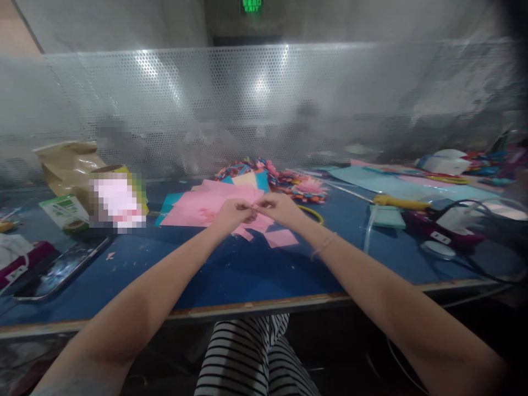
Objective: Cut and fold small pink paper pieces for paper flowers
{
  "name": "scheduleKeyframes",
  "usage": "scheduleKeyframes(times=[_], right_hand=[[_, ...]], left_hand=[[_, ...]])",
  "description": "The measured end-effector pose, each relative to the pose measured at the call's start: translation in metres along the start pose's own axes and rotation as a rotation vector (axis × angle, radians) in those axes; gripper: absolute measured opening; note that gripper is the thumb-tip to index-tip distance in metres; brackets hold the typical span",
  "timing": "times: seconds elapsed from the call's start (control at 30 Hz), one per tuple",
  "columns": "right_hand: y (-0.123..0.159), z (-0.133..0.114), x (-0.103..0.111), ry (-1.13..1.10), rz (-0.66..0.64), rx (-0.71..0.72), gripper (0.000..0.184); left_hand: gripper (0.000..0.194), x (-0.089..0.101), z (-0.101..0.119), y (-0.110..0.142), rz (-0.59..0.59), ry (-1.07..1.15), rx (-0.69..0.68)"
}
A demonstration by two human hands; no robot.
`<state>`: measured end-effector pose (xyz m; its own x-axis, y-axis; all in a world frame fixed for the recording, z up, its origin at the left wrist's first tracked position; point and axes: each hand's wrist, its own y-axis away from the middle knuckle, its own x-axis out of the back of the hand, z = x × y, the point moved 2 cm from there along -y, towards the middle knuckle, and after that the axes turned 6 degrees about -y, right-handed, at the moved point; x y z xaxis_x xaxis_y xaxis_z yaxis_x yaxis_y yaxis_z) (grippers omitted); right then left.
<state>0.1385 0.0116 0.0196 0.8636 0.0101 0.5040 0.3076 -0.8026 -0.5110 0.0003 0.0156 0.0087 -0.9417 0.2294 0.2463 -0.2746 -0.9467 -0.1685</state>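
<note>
My left hand (234, 214) and my right hand (277, 206) meet above the middle of the table, fingertips pinched together. Whatever lies between them is small and blurred, and pink paper behind makes it hard to pick out. Under and behind the hands spreads a loose pile of pink paper sheets (193, 206), with a blue sheet (165, 206) showing at its left edge. A smaller pink paper piece (281, 238) lies just below my right hand. Beyond the pile sits a heap of multicoloured folded paper pieces (284, 179).
On the left are a phone (61, 269), a brown bag (68, 170) and a green-and-white packet (66, 214). To the right lie a yellow-handled tool (402, 202), a purple power strip (441, 231) with cables, and light blue sheets (379, 184). A perforated metal screen (231, 99) stands behind.
</note>
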Motion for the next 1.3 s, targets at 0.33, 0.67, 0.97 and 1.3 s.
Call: scheduleKeyframes(times=[0.33,0.67,0.97,1.3], right_hand=[[-0.001,0.003,-0.005,-0.181,0.081,-0.045,0.010],[-0.002,0.006,-0.008,-0.515,0.067,-0.111,0.007],[-0.002,0.007,-0.007,-0.584,0.010,-0.113,0.009],[-0.002,0.007,-0.008,-0.784,0.034,-0.227,0.015]], left_hand=[[0.005,0.000,0.001,0.004,-0.010,0.141,0.073],[0.003,-0.003,0.004,0.006,-0.015,0.276,0.146],[0.006,-0.003,0.009,0.006,-0.033,0.404,0.301],[0.009,0.004,0.003,0.001,-0.081,0.356,0.172]])
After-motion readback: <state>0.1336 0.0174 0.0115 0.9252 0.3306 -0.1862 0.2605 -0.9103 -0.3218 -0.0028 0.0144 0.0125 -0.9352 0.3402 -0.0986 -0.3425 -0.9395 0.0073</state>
